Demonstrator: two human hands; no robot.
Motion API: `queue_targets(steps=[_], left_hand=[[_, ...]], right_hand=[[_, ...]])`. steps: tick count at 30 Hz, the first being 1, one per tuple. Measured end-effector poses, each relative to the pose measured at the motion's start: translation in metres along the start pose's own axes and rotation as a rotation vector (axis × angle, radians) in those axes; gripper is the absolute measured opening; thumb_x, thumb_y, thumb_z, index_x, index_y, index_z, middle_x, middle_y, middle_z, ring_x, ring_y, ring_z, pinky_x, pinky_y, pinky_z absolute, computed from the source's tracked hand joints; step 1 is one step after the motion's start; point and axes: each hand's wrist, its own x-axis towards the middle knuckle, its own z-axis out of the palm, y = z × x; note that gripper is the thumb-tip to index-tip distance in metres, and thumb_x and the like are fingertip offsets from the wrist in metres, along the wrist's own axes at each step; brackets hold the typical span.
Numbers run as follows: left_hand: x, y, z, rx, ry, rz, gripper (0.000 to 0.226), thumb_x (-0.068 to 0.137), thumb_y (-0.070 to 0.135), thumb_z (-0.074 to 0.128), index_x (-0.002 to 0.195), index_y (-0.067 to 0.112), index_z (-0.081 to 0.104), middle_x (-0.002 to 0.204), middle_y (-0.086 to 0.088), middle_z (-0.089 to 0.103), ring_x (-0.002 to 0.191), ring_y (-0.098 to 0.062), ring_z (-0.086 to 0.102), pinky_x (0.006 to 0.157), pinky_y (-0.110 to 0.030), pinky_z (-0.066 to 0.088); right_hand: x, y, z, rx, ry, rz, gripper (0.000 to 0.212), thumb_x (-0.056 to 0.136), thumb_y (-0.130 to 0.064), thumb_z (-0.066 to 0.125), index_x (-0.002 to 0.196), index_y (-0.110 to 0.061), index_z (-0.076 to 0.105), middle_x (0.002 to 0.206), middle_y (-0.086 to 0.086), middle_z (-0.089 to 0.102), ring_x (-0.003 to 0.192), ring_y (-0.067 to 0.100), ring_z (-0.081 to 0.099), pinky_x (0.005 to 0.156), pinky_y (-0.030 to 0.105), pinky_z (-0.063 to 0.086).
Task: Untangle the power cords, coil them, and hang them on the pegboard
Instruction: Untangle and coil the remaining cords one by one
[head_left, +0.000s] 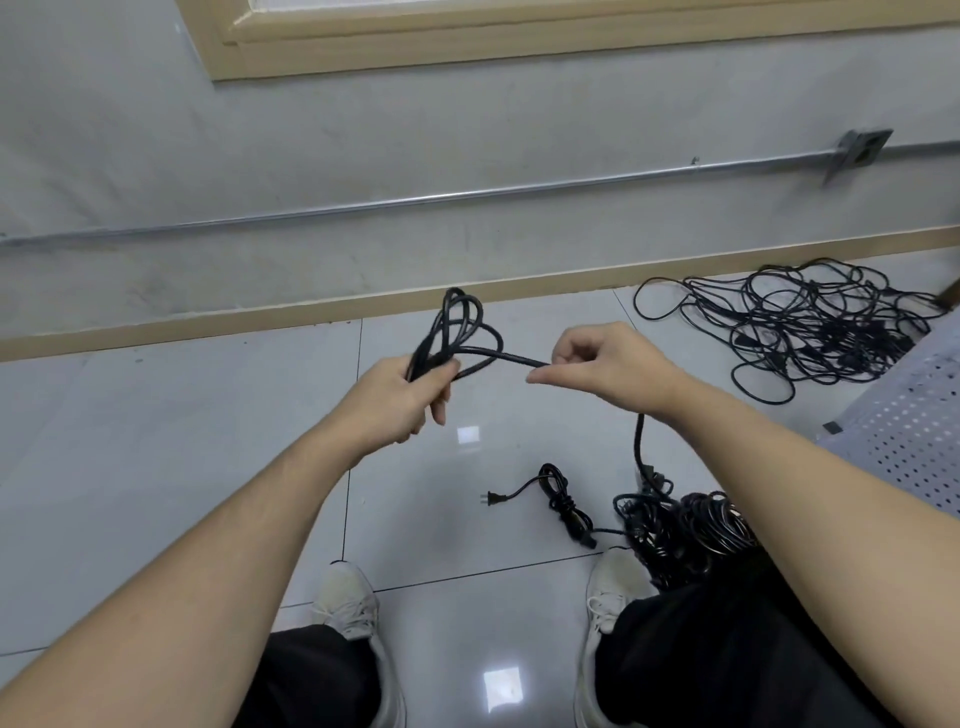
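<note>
Power cord (457, 332), black, is partly gathered into a few loops that stand up from the left hand (402, 397), whose fingers are curled round the bunched base of those loops. From the bundle a straight run of the same cord crosses to the right hand (597, 364), which pinches it between thumb and bent fingers; the two hands are near each other, held above the floor (182, 441). Below the right wrist the cord drops down toward a dense dark heap of cords (685, 530) lying by the person's right shoe (610, 587). Just left of that heap lies a small bundled cord (558, 496) with its two-prong plug (493, 500) pointing left on the tile. Farther off, near the baseboard at the right, a loose tangle of cords (810, 322) is spread over the floor, well apart from both hands. At the right edge a pale perforated panel (904, 431) shows. The left shoe (345, 597) rests on the tile below the left forearm. A metal conduit (415, 200) runs along the grey wall (363, 130).
</note>
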Motion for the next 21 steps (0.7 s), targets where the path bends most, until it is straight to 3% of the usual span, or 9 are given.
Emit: queue_targets(steps=[3,7,8,11,14,16,18,20,21], left_hand=[[-0.003,0.001,0.009,0.074,-0.088,-0.012,0.043,0.103,0.047,0.051,0.080,0.011,0.058,0.071,-0.001,0.071,0.057,-0.020,0.044,0.049,-0.025,0.039],[-0.008,0.015,0.025,0.013,-0.180,-0.012,0.045,0.099,0.045,0.061,0.072,0.010,0.059,0.048,0.012,0.052,0.052,-0.014,0.037,0.050,-0.021,0.035],[-0.008,0.015,0.026,0.035,-0.214,-0.001,0.042,0.095,0.045,0.067,0.069,0.012,0.060,0.047,0.014,0.050,0.051,-0.011,0.038,0.052,-0.021,0.036],[-0.009,0.014,0.029,0.085,-0.269,0.020,0.027,0.085,0.036,0.081,0.072,0.017,0.066,0.059,0.011,0.062,0.050,-0.002,0.048,0.050,-0.014,0.036],[-0.009,0.009,0.037,-0.085,-0.115,0.048,0.019,0.089,0.028,0.079,0.079,0.016,0.068,0.064,0.012,0.067,0.054,0.002,0.057,0.052,-0.010,0.042],[-0.009,0.011,0.044,-0.221,-0.060,0.020,0.027,0.087,0.038,0.079,0.095,0.012,0.072,0.082,0.009,0.076,0.079,-0.004,0.071,0.073,-0.023,0.059],[-0.011,0.013,0.053,-0.286,-0.104,0.000,0.054,0.074,0.050,0.080,0.102,0.004,0.071,0.100,-0.001,0.078,0.100,-0.014,0.074,0.096,-0.044,0.059],[-0.011,0.010,0.063,-0.312,-0.166,0.001,0.051,0.074,0.043,0.083,0.081,-0.001,0.056,0.092,-0.012,0.071,0.101,-0.022,0.074,0.101,-0.053,0.054],[-0.012,0.009,0.067,-0.323,-0.192,-0.015,0.045,0.078,0.032,0.085,0.073,0.007,0.048,0.088,-0.013,0.069,0.101,-0.027,0.074,0.100,-0.053,0.055]], right_hand=[[-0.001,-0.008,0.009,0.267,0.078,0.017,0.039,0.079,-0.039,0.085,0.067,-0.018,0.054,0.058,-0.007,0.042,0.054,0.011,0.035,0.052,0.022,0.029],[0.007,-0.017,0.021,0.358,0.253,-0.047,0.035,0.076,-0.053,0.076,0.064,-0.028,0.054,0.103,-0.006,0.068,0.092,0.007,0.064,0.088,0.028,0.050],[0.006,-0.019,0.021,0.354,0.267,-0.033,0.034,0.082,-0.049,0.075,0.066,-0.027,0.055,0.109,-0.009,0.069,0.098,0.004,0.066,0.089,0.029,0.053],[0.002,-0.021,0.022,0.372,0.244,0.024,0.027,0.094,-0.033,0.071,0.082,-0.015,0.055,0.097,-0.014,0.069,0.082,-0.003,0.065,0.065,0.021,0.057],[0.002,-0.021,0.029,0.501,0.229,0.090,0.028,0.094,-0.035,0.071,0.080,-0.019,0.052,0.090,-0.003,0.067,0.094,0.009,0.068,0.079,0.036,0.059],[0.005,-0.027,0.037,0.630,0.243,0.128,0.031,0.094,-0.036,0.071,0.076,-0.024,0.049,0.104,0.010,0.070,0.109,0.020,0.069,0.086,0.037,0.055],[0.007,-0.033,0.046,0.804,0.254,0.155,0.031,0.094,-0.032,0.072,0.078,-0.023,0.046,0.113,0.018,0.070,0.102,0.025,0.071,0.081,0.038,0.058],[0.007,-0.039,0.052,0.950,0.283,0.179,0.032,0.093,-0.024,0.074,0.080,-0.020,0.045,0.102,0.013,0.069,0.081,0.026,0.070,0.073,0.040,0.061],[0.008,-0.041,0.054,0.957,0.316,0.185,0.033,0.091,-0.022,0.076,0.080,-0.019,0.045,0.099,0.011,0.067,0.074,0.025,0.067,0.071,0.040,0.062]])
